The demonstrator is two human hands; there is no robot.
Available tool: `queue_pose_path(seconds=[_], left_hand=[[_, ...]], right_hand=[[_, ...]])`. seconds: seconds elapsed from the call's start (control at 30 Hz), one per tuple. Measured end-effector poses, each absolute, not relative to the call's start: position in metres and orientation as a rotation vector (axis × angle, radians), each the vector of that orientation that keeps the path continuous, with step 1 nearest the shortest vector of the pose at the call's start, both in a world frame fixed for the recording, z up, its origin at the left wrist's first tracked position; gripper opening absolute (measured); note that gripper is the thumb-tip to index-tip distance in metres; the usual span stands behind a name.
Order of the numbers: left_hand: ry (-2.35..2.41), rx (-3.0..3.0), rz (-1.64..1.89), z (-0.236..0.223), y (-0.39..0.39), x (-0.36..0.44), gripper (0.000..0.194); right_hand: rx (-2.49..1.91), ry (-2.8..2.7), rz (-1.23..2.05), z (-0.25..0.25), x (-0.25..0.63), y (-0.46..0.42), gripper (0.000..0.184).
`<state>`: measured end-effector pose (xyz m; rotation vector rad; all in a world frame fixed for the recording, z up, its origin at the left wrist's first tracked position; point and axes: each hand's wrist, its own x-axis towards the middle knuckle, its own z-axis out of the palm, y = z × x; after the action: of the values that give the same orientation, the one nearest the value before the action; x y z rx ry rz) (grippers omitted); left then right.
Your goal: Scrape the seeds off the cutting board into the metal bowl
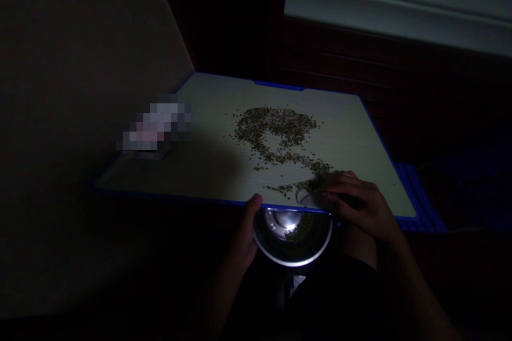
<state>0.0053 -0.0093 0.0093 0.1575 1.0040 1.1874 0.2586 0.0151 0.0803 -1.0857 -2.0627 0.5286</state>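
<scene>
Has a pale, blue-edged board (212,117) across mid-frame. At lower right, pinches a curved piece (304,197) (see-through, apparently) in the right hand (365,205). At lower centre, has a metal bowl (293,264) below the board's near edge; rests the left hand's (247,237) thumb there, finger closure too dark to tell. Shows small grains (276,122) mid-board and in the bowl.

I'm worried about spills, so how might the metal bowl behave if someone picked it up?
The metal bowl looks rigid, so it should keep its shape. Its smooth, shiny rim may be a little slippery to grip. The small greenish bits inside look loose and lie to one side, so they would probably slide if it tipped.
</scene>
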Motion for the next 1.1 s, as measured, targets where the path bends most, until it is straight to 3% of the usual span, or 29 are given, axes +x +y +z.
queue_pose_path(seconds=[0.3, 1.1], left_hand=[[0.983, 0.135, 1.153, 0.011, -0.009, 0.005, 0.052], [0.993, 0.178, 1.187, 0.004, -0.010, 0.005, 0.072]], right_hand=[[-1.019, -2.079, 0.535, 0.079, 0.261, 0.016, 0.011], [-0.924, -2.190, 0.516, 0.085, 0.243, 0.037, 0.015]])
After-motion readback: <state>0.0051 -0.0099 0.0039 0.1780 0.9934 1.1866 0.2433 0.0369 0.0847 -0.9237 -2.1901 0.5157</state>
